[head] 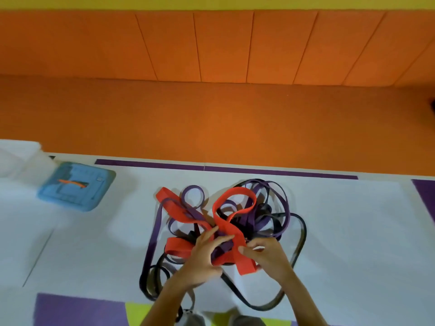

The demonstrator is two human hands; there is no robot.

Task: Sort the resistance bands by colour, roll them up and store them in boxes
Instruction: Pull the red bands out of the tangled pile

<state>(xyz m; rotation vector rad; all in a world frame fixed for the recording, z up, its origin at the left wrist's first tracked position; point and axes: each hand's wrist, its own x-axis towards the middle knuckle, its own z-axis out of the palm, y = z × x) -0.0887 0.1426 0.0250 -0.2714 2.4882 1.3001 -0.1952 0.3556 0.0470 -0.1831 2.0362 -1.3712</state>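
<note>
Bands of red, purple and black lie in one tangle [235, 220] on the white surface [353, 231], near the middle of it and closer to its near edge than to its far one. Several loops spread outward. A purple band [153, 234] runs down the left side of the heap, and a black band [303, 231] sweeps round the right side and back toward the near edge.

Both hands are in the near part of the tangle. The left hand [204, 257] has its fingers bent and spread into the strands, with purple and red lengths passing under the fingertips, and it grips the heap there. Which single strand it holds cannot be told. The right hand [266, 257] pinches the red band [246, 267] between thumb and curled fingers, just beside the left hand. A short red end hangs below the pinch, and a wide red loop stands up beyond it.

A blue box [75, 187] sits toward the far left corner of the white surface, well apart from the tangle, with an orange mark on its top. A purple stripe [150, 164] follows the far edge. A purple tile [77, 311] and a yellow-green tile [138, 314] show at the near edge. Beyond the surface lie an orange floor [211, 123] and an orange padded wall [211, 43].
</note>
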